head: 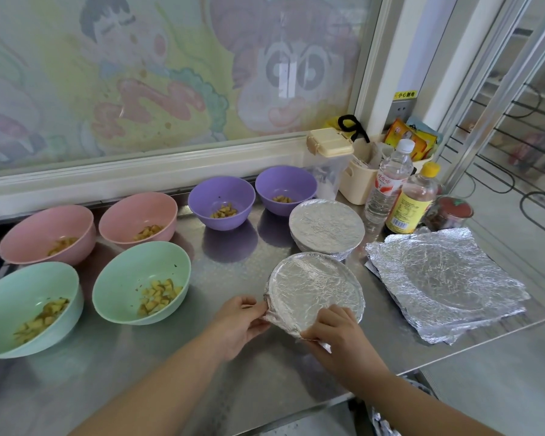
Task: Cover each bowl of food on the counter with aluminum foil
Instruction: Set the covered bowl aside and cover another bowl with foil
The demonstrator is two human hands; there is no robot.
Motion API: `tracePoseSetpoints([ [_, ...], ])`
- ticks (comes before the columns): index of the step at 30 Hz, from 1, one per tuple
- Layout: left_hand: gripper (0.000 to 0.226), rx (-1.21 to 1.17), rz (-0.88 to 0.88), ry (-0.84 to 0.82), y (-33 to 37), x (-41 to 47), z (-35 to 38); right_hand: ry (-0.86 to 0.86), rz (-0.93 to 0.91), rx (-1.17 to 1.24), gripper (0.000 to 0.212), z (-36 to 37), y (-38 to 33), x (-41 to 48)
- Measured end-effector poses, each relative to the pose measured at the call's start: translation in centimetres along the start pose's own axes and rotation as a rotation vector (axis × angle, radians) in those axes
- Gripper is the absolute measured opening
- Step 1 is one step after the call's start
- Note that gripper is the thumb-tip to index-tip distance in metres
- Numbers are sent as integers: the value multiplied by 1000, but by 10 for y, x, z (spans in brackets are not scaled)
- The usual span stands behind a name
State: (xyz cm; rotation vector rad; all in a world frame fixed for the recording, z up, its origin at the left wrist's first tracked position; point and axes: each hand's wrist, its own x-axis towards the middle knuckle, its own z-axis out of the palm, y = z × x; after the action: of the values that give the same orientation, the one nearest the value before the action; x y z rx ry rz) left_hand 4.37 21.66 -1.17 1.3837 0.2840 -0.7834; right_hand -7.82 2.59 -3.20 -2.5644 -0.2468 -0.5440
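A foil-covered bowl (312,284) sits near the front of the steel counter (139,357). My left hand (243,322) pinches the foil at its near-left rim, and my right hand (334,335) pinches the foil edge at the near rim. Behind it stands a second foil-covered bowl (326,226). Several uncovered bowls hold chopped food: two purple bowls (221,202) (285,188), two pink bowls (48,232) (138,217) and two green bowls (142,281) (29,306). A stack of crumpled foil sheets (444,281) lies to the right.
At the back right stand a clear water bottle (389,184), a yellow-capped bottle (414,199), a small red-lidded jar (453,212), a cream caddy (357,180) and a lidded clear container (328,162). The counter's edge runs close past the foil stack on the right.
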Motion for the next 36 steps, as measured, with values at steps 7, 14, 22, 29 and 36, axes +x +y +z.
tracePoseSetpoints([
  [7,19,417,192,-10,-4,-2,-11,15,6,-6,10,3,2,0],
  [14,25,967,728,-96,-7,-10,-19,17,-4,1,10,1,3,0],
  [22,6,1312,1110,-76,3,3,-29,8,-7,6,12,1,4,1],
  [29,6,1207,849,-72,18,7,-18,-3,-16,25,10,2,7,2],
  [36,10,1042,450,76,22,12,-3,11,-41,20,11,2,8,5],
])
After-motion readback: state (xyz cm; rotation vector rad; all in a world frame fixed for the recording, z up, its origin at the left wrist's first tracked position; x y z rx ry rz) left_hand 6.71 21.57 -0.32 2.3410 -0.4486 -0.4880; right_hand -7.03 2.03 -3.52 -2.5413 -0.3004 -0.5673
